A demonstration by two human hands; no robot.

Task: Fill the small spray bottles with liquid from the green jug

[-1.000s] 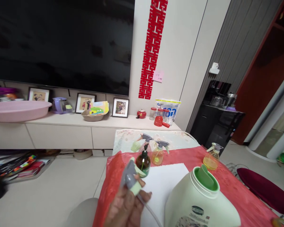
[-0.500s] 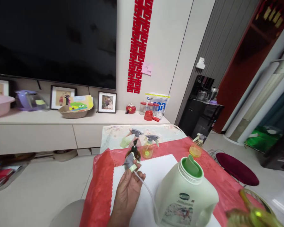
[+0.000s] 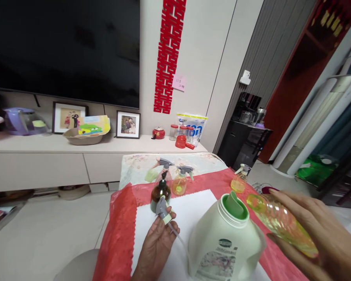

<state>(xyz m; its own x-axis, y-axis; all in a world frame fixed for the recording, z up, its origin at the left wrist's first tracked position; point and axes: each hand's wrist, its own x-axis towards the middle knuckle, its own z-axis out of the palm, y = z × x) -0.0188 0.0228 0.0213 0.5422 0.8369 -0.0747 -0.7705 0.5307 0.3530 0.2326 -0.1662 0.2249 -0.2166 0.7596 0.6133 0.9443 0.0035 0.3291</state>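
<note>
My left hand [image 3: 156,246] pinches a grey and pale-green trigger spray head [image 3: 163,210]. Its thin clear dip tube hangs toward the large pale-green detergent jug [image 3: 215,238]. The jug stands upright without a cap, a green pouring spout [image 3: 235,208] showing in its mouth. On the right, my right hand [image 3: 321,228] is wrapped round a clear yellow bottle [image 3: 283,222]. The bottle lies tilted, its open neck pointing left, close beside the jug's mouth; whether they touch I cannot tell. A dark brown pump bottle [image 3: 160,192] stands just behind the spray head.
Behind the white mat [image 3: 193,205] stand a pink spray bottle [image 3: 165,171] and a yellow spray bottle [image 3: 179,183]. Another yellow spray bottle [image 3: 238,183] is at the red tablecloth's right edge. A cabinet [image 3: 128,147] beyond carries jars, frames and a basket.
My right hand has come up from the lower right corner with the yellow bottle, bringing it beside the jug's mouth. My left hand still holds the spray head, now turned slightly. The view has shifted a little.
</note>
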